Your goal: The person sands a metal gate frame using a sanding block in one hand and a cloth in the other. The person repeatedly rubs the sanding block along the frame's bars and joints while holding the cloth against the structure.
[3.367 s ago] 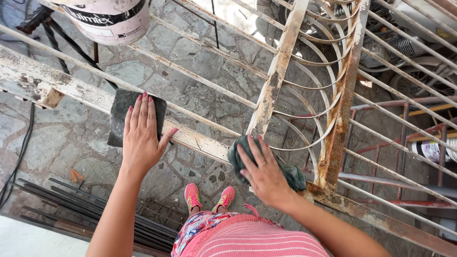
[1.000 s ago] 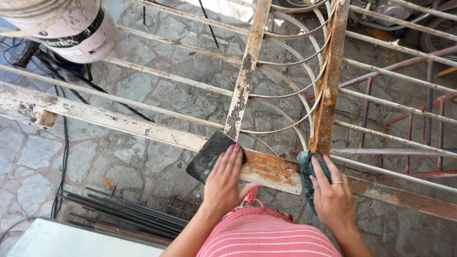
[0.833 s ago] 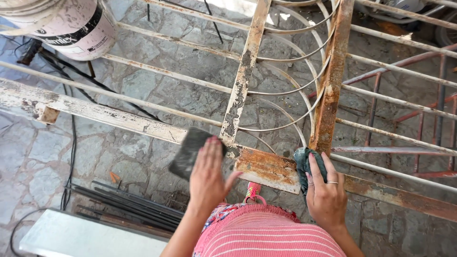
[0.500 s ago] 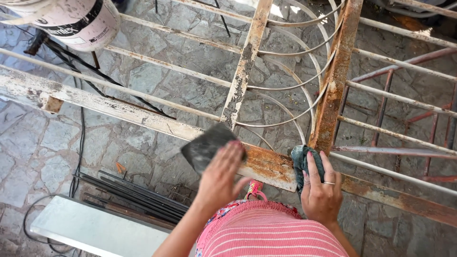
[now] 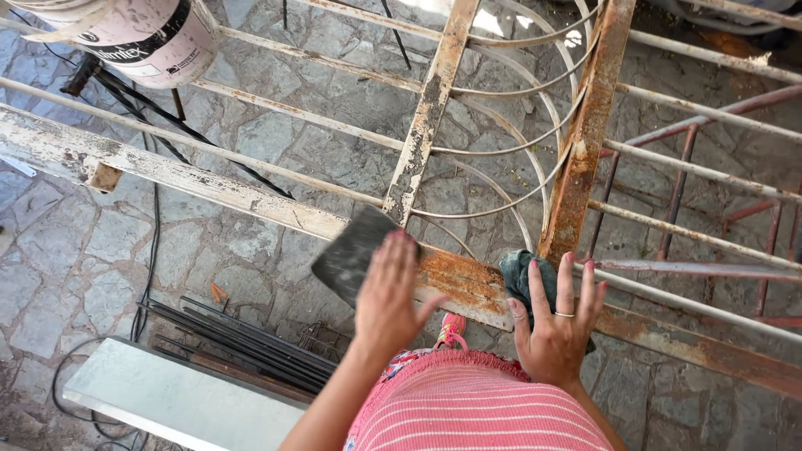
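Observation:
A rusty metal gate frame (image 5: 576, 159) with peeling white paint and curved thin bars lies flat over a stone floor. My left hand (image 5: 388, 296) presses flat on a dark sheet of sandpaper (image 5: 347, 255) against the frame's near rail (image 5: 468, 284), where bare rust shows. To its right, my right hand (image 5: 558, 321), with a ring on one finger, rests on a dark green cloth (image 5: 518, 276) at the foot of a rusty upright bar.
A paint-stained white bucket (image 5: 142, 33) stands at the top left. Thin dark metal rods (image 5: 242, 342) and a pale flat board (image 5: 180, 401) lie on the floor at the lower left. A black cable (image 5: 154, 242) runs across the stones. More reddish bars (image 5: 718, 250) sit at the right.
My left hand has slid the sandpaper back and forth along the near rail, from the left part of the rail toward the junction. My right hand with the cloth shifted right beside the rusty upright.

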